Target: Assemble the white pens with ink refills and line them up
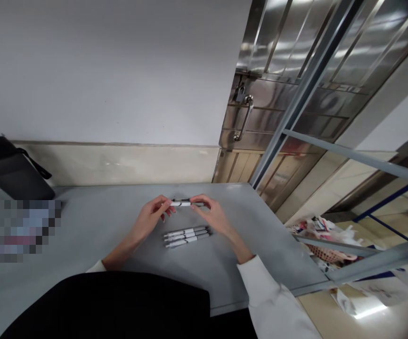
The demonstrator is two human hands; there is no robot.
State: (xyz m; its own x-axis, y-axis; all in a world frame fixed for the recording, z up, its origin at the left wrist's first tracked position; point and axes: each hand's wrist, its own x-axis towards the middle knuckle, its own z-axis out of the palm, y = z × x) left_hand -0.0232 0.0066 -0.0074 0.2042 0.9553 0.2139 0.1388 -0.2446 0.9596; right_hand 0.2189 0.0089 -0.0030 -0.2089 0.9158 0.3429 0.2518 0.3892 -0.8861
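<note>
A white pen (181, 204) with dark markings lies level between my two hands, above the grey table. Its left end is pinched by my left hand (151, 213), thumb and index finger together, the other fingers curled loosely below. At the right end, the thumb and fingers of my right hand (211, 213) close on the pen's greyish part. Nearer to me, several white and grey pens (186, 236) rest side by side on the table, their dark tips toward the right.
The grey table (94, 221) meets a wall behind. A black case (16, 169) and a blurred-out item (25, 230) are at the left. Metal frame bars (306, 80) rise at the right, with a pink basket (331, 253) of mixed items beyond the table edge.
</note>
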